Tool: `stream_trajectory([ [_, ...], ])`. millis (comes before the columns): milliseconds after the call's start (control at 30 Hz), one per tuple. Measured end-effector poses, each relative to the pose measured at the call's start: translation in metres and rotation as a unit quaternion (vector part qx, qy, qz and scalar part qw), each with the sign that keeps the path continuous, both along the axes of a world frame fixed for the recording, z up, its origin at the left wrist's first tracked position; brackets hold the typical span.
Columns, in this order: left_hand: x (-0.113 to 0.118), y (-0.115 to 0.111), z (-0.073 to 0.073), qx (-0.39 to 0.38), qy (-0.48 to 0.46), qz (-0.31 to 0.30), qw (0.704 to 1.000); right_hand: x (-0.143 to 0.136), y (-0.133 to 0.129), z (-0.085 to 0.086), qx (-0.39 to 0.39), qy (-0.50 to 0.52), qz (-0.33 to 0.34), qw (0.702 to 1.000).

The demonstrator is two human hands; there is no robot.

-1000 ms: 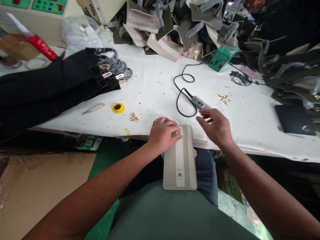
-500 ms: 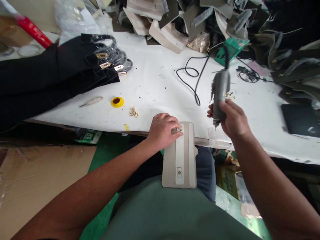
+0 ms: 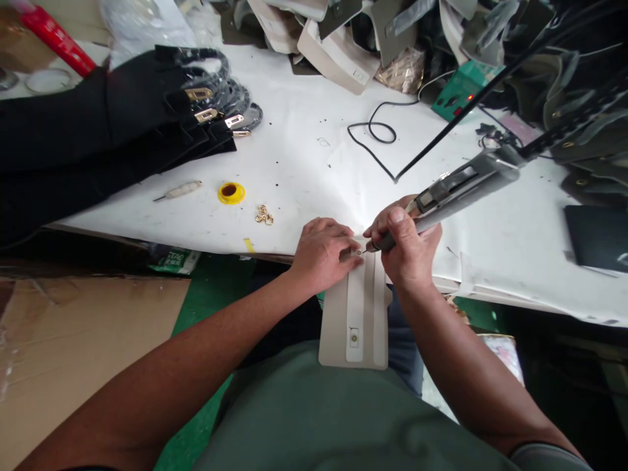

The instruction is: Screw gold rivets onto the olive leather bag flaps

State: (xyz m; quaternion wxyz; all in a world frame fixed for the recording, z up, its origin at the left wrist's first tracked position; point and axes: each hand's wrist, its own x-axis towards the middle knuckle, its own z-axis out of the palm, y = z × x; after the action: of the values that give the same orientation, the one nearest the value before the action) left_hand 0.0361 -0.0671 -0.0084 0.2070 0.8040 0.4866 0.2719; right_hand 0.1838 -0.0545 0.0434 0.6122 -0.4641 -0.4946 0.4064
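Note:
A flat beige leather-like panel (image 3: 335, 320) rests over my lap, its far end against the table's front edge. A lighter strip runs lengthwise on it, with a small fitting (image 3: 354, 338) near the close end. My left hand (image 3: 324, 254) lies over the far end, thumb and forefinger pinching a small metal piece (image 3: 358, 252) there. Gripped in my right hand (image 3: 409, 252) is a grey electric screwdriver (image 3: 461, 186), tilted with its body to the upper right. Its bit points at the small metal piece beside my left fingertips; exact contact is hard to make out.
On the white table (image 3: 294, 176) are gold-coloured hardware pieces (image 3: 264, 215), a yellow ring-shaped spool (image 3: 231, 192) and an awl-like tool (image 3: 180, 190). Black straps (image 3: 132, 111) with gold buckles lie left. A green control box (image 3: 458, 91) and piled beige panels (image 3: 338, 55) stand behind.
My right hand has brought the screwdriver left, from upright above the table to tilted with its bit at the panel's far end. My left hand has stayed almost in place.

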Motion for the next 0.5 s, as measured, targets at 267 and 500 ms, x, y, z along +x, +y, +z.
stream_trajectory([
  [267,0.0,0.0,0.0,0.003,-0.008,0.003,1.0,-0.003,-0.002,-0.01,0.016,-0.035,-0.013,0.999],
  [500,-0.001,0.0,0.002,0.003,-0.003,-0.003,1.0,0.002,-0.002,-0.011,0.022,-0.095,0.021,0.995],
])
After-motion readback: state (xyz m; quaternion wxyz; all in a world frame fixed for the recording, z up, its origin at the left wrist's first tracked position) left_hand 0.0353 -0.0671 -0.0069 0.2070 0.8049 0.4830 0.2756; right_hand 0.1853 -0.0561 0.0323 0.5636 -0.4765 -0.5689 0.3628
